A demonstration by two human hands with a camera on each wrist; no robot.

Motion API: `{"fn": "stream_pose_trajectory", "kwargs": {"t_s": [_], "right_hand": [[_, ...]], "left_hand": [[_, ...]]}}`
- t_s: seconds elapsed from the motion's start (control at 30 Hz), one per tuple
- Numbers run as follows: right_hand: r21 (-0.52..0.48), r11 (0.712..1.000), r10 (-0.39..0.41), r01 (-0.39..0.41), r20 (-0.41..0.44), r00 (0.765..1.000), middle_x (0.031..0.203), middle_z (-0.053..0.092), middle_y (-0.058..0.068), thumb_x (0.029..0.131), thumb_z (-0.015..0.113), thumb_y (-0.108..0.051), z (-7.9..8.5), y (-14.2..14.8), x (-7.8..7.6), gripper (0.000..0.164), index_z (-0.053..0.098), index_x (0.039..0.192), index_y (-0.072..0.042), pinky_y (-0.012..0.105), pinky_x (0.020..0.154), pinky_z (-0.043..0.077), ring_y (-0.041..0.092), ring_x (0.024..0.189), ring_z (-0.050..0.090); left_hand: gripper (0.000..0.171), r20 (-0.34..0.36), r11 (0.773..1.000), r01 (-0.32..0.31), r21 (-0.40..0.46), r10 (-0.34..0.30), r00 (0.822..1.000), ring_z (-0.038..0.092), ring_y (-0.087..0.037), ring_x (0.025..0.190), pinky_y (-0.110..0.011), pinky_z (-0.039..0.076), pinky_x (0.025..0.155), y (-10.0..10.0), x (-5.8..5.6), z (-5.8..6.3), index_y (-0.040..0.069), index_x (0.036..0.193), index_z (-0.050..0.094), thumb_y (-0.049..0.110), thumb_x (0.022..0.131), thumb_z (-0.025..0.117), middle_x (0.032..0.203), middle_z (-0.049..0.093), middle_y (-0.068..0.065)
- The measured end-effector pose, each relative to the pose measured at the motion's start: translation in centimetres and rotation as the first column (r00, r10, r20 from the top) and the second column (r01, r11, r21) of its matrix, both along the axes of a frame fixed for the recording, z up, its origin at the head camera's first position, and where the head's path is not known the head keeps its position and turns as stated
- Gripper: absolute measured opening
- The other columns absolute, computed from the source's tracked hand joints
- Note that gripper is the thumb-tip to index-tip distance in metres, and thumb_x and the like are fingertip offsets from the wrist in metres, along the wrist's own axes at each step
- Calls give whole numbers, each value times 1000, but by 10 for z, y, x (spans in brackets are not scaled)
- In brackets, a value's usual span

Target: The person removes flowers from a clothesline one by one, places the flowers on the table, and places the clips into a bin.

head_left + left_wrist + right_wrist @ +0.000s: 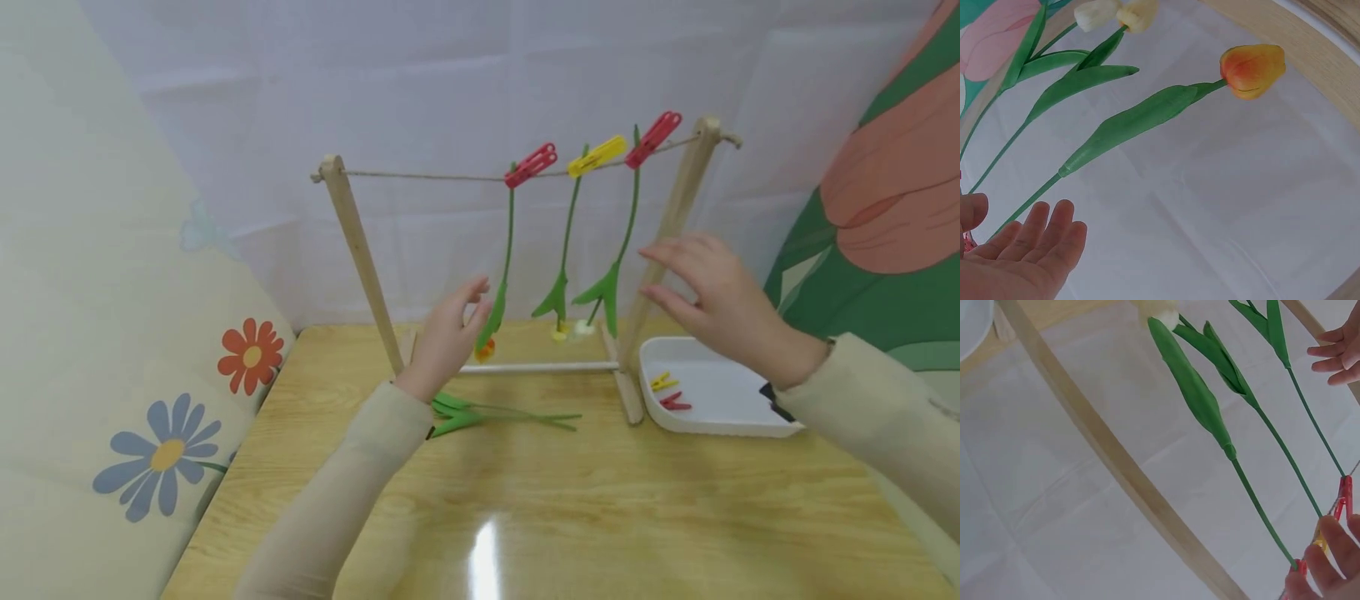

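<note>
Three artificial tulips hang head down from a cord (pixel 427 177): an orange one (pixel 1252 72), a yellow one (pixel 559 335) and a white one (pixel 583 328). A red clothespin (pixel 531 165), a yellow clothespin (pixel 597 157) and another red clothespin (pixel 653 140) clip their stems to it. My left hand (pixel 450 337) is held beside the orange tulip with nothing in its grasp, fingers extended. To the right of the white tulip, my right hand (pixel 708 296) is raised in front of the frame's right post, fingers loosely bent and holding nothing.
Wooden posts (pixel 363 258) carry the cord, with a white bar (pixel 540 367) low between them. More green tulip stems (pixel 517 414) lie on the table (pixel 600 517), partly behind my left arm. A white tray (pixel 720 429) at right holds a yellow and a red clothespin.
</note>
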State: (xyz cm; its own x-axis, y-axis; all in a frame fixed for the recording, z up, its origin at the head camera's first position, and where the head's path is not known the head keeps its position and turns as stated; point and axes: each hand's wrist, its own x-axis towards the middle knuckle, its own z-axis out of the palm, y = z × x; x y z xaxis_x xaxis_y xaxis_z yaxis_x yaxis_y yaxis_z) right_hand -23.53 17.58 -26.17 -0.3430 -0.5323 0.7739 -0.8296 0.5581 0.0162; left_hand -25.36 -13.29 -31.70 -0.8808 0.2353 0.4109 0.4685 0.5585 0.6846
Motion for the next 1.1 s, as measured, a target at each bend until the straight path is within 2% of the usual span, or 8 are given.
{"fn": "stream_pose_trajectory", "kwargs": {"t_s": [0.17, 0.33, 0.63, 0.67, 0.73, 0.87, 0.93, 1.1], "right_hand": [[22, 999, -28, 30, -59, 998, 117, 62, 30, 102, 41, -47, 9, -8, -1, 64, 58, 122, 12, 58, 101, 38, 47, 112, 52], [53, 998, -38, 42, -82, 996, 124, 59, 30, 102, 40, -49, 18, -17, -3, 67, 56, 126, 12, 55, 109, 33, 47, 122, 48], [136, 990, -21, 36, -111, 994, 126, 56, 32, 103, 36, -49, 36, -30, -8, 70, 53, 128, 14, 54, 109, 32, 48, 125, 45], [146, 989, -19, 36, -115, 993, 127, 55, 32, 103, 37, -48, 38, -32, -10, 69, 52, 128, 14, 54, 110, 32, 48, 125, 45], [163, 986, -5, 25, -121, 993, 128, 55, 32, 101, 50, -39, 43, -36, -15, 61, 51, 129, 14, 53, 111, 31, 48, 125, 44], [182, 983, -2, 30, -154, 988, 127, 54, 33, 88, 72, -14, 56, -45, -25, 55, 50, 129, 14, 56, 111, 30, 49, 125, 44], [186, 981, -22, 54, -171, 985, 126, 55, 33, 84, 75, -9, 63, -50, -29, 55, 51, 129, 14, 59, 109, 30, 49, 125, 44], [213, 968, -99, 133, -164, 982, 126, 56, 31, 89, 72, -14, 83, -60, -36, 52, 52, 128, 13, 59, 108, 33, 48, 126, 44]], "left_hand": [[47, 23, 1000, 19, 25, -19, 1000, 46, -26, 129, -40, 36, 110, 8, -6, 5, 2, 146, 39, 19, 103, 50, 142, 49, -14], [49, 15, 999, 28, 28, -28, 999, 44, -27, 131, -40, 34, 111, 14, -15, 8, 1, 147, 37, 19, 103, 50, 144, 47, -16], [50, 43, 998, 31, 46, -33, 999, 44, -26, 131, -40, 33, 112, 20, -31, 10, 2, 148, 35, 17, 103, 50, 143, 48, -14], [51, 43, 998, 30, 50, -32, 999, 45, -26, 131, -39, 33, 112, 21, -32, 10, 2, 148, 34, 17, 102, 50, 143, 48, -14], [51, 47, 998, 28, 58, -31, 998, 46, -26, 130, -39, 34, 112, 22, -33, 11, 2, 148, 34, 16, 102, 51, 143, 48, -14], [52, 55, 996, 30, 87, -35, 998, 48, -26, 129, -39, 36, 111, 27, -34, 12, 2, 148, 34, 11, 101, 53, 143, 48, -14], [52, 56, 995, 34, 91, -39, 998, 49, -27, 127, -39, 37, 110, 30, -35, 14, 2, 148, 35, 8, 100, 53, 142, 49, -15], [52, 63, 996, 40, 85, -45, 997, 51, -28, 126, -37, 39, 108, 35, -39, 17, 1, 147, 35, 2, 99, 53, 141, 49, -18]]}}
